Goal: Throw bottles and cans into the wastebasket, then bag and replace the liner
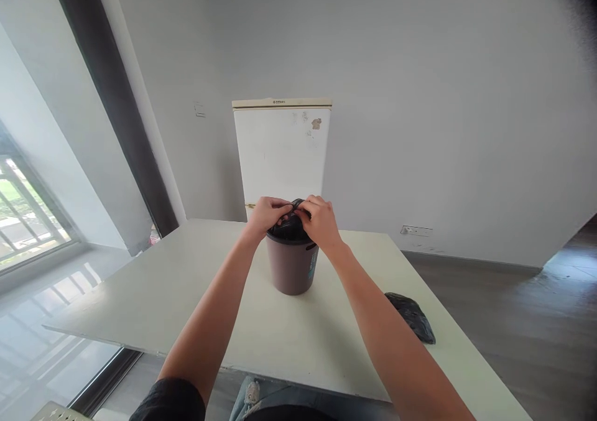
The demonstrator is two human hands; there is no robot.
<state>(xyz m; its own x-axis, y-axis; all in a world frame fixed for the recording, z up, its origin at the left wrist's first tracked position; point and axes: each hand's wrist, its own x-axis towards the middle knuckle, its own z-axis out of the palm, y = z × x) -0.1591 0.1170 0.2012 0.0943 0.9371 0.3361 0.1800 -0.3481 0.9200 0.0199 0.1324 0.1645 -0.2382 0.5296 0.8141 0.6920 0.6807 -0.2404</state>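
A brown-mauve waste bin (291,265) stands upright near the middle of a white table (153,296). A black plastic bag (286,229) lines the bin and bunches up above its rim. My left hand (267,213) and my right hand (319,219) meet over the bin's mouth. Both have their fingers pinched on the gathered top of the black bag. My forearms reach in from the bottom of the view.
A folded black bag (411,316) lies on the table at the right, near its edge. A white fridge (281,153) stands behind the table against the grey wall. A window (28,216) is at the left, and dark wood floor at the right.
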